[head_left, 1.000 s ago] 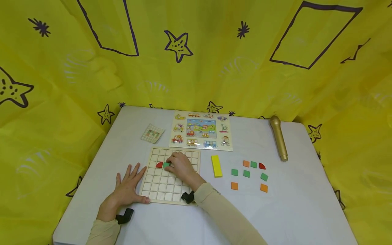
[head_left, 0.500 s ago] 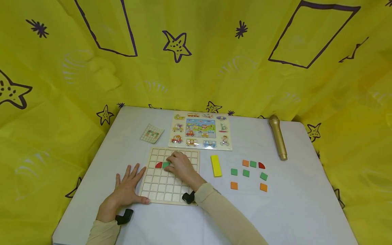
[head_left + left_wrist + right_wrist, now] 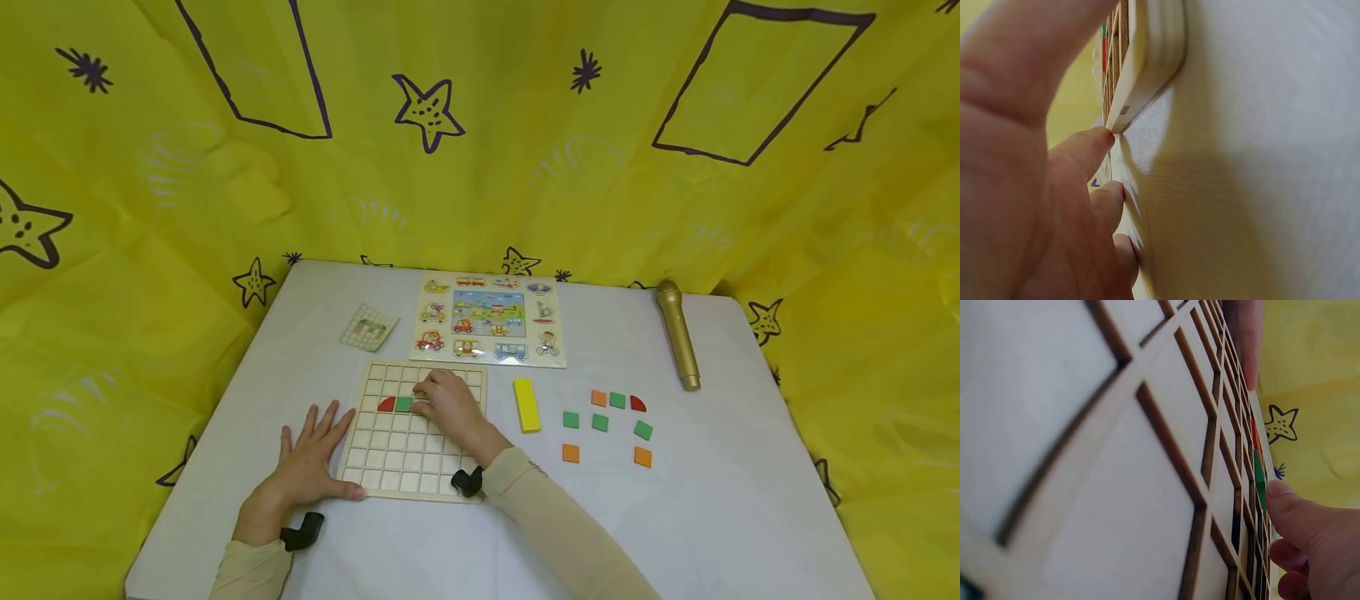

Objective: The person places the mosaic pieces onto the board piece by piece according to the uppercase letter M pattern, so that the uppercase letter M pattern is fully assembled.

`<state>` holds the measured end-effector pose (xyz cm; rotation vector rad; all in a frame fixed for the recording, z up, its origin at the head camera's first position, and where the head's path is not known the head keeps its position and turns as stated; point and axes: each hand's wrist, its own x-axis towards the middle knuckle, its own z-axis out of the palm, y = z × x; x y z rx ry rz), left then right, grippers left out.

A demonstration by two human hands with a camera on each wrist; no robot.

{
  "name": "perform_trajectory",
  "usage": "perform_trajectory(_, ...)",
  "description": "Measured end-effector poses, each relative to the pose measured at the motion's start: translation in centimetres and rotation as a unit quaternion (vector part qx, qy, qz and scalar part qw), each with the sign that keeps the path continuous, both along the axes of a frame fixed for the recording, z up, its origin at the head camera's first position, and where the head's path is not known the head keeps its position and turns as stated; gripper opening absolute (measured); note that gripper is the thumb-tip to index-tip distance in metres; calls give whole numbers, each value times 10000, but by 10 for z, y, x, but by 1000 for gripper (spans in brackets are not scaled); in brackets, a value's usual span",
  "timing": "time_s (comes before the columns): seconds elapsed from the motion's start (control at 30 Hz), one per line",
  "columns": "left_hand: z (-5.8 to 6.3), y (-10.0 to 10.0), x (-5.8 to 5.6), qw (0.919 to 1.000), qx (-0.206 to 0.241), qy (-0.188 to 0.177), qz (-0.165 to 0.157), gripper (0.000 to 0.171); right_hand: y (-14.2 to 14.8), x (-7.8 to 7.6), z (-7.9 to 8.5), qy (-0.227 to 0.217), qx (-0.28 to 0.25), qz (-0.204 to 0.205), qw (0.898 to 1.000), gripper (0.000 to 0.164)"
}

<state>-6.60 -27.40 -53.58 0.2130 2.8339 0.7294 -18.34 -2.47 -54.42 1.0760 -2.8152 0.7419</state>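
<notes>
Left fingers [image 3: 342,424] spread at left edge of board [image 3: 410,460], right fingers [image 3: 431,387] by green tile [image 3: 403,404], grip unclear; sideways brush could unseat it.

Grid board [image 3: 402,460] pale wood, squared pattern. Green tile [image 3: 403,405], red wedge [image 3: 386,405], orange tiles [image 3: 571,453]. Yellow block [image 3: 527,406], gold microphone [image 3: 678,340]. White desk [image 3: 712,500]. Yellow curtain [image 3: 487,192], dark starfish print. Beige sleeves [image 3: 570,521].
</notes>
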Motion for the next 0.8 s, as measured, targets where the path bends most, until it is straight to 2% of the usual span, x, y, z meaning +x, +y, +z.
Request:
perform_trajectory(0.2, -1, -1, 0, 10000, -4, -26, 8, 130, 0, 0, 1, -53, 57, 46, 10000, 27)
perform_trajectory(0.43, -4, -2, -1, 10000, -4, -23, 3, 130, -1, 0, 1, 126, -24, 180, 9998, 21)
perform_trajectory(0.8, -8, -3, -1, 10000, -57, 74, -5, 131, 11, -7, 5, 67, 49, 39, 10000, 25)
